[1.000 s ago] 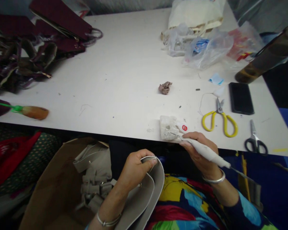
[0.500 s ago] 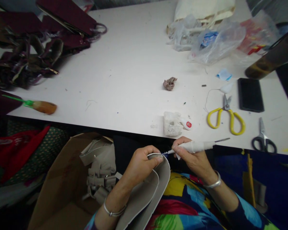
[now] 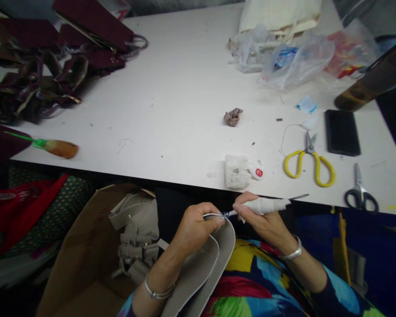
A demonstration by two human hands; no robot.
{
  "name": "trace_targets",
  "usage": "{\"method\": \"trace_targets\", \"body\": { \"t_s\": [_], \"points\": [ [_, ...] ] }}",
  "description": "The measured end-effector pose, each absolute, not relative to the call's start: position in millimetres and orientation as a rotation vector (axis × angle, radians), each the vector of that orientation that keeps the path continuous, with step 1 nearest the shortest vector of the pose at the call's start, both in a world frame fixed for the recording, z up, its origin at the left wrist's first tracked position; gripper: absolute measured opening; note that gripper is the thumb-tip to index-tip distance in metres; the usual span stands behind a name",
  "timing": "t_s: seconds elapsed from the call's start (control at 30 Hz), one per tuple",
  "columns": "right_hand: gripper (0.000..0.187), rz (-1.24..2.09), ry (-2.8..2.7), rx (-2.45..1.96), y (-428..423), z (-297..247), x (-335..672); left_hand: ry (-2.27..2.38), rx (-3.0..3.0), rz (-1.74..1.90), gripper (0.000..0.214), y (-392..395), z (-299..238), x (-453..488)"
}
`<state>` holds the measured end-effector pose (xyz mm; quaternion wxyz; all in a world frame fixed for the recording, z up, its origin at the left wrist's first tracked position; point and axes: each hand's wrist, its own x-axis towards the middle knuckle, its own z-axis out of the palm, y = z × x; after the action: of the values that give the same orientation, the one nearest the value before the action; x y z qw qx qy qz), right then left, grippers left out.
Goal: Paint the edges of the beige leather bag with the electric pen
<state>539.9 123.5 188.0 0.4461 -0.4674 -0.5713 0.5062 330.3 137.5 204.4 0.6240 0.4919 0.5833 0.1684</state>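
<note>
My left hand pinches the curved top edge of a grey strap piece that bends over my lap. My right hand is closed round a white tape-wrapped tool, held level with its thin tip touching the strap's edge right beside my left fingertips. Both wrists wear silver bangles. A white lumpy block and a small white tube with a red label sit on the table edge just above my hands.
Yellow scissors, black scissors and a black phone lie on the white table at right. Plastic bags sit at the back, maroon straps at far left. A cardboard box of grey pieces stands left of my lap.
My right hand brought the tool down from the white block on the table edge and turned it level; its tip now meets the strap edge that my left hand holds.
</note>
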Motion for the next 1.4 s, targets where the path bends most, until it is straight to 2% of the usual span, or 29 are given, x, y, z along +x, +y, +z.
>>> {"method": "trace_targets", "body": {
  "t_s": [0.27, 0.47, 0.6, 0.73, 0.87, 1.17, 1.4],
  "points": [
    [0.028, 1.271, -1.407, -1.189, 125.8, 186.2, 536.8, 1.283, 1.179, 0.382, 0.016, 136.4, 201.7, 334.2],
    [0.029, 1.316, -1.131, -1.152, 101.4, 170.6, 522.0, 1.315, 1.106, 0.412, 0.022, 142.3, 203.5, 329.8],
    [0.026, 1.156, -1.03, -1.179, 97.1, 165.9, 528.0, 1.351, 1.002, 0.427, 0.026, 144.1, 202.7, 324.1],
    [0.016, 0.827, -1.159, -1.297, 115.6, 180.3, 549.3, 1.338, 1.012, 0.477, 0.025, 145.9, 199.1, 319.4],
    [0.019, 0.612, -1.288, -1.397, 133.6, 193.2, 561.5, 1.306, 1.019, 0.519, 0.021, 146.8, 197.2, 317.3],
    [0.01, 0.618, -1.423, -1.332, 142.0, 187.2, 560.5, 1.295, 0.904, 0.55, 0.021, 148.9, 197.4, 314.5],
    [0.015, 0.579, -1.541, -1.367, 143.2, 188.3, 559.6, 1.263, 0.897, 0.502, 0.025, 152.8, 199.8, 310.7]
  ]
}}
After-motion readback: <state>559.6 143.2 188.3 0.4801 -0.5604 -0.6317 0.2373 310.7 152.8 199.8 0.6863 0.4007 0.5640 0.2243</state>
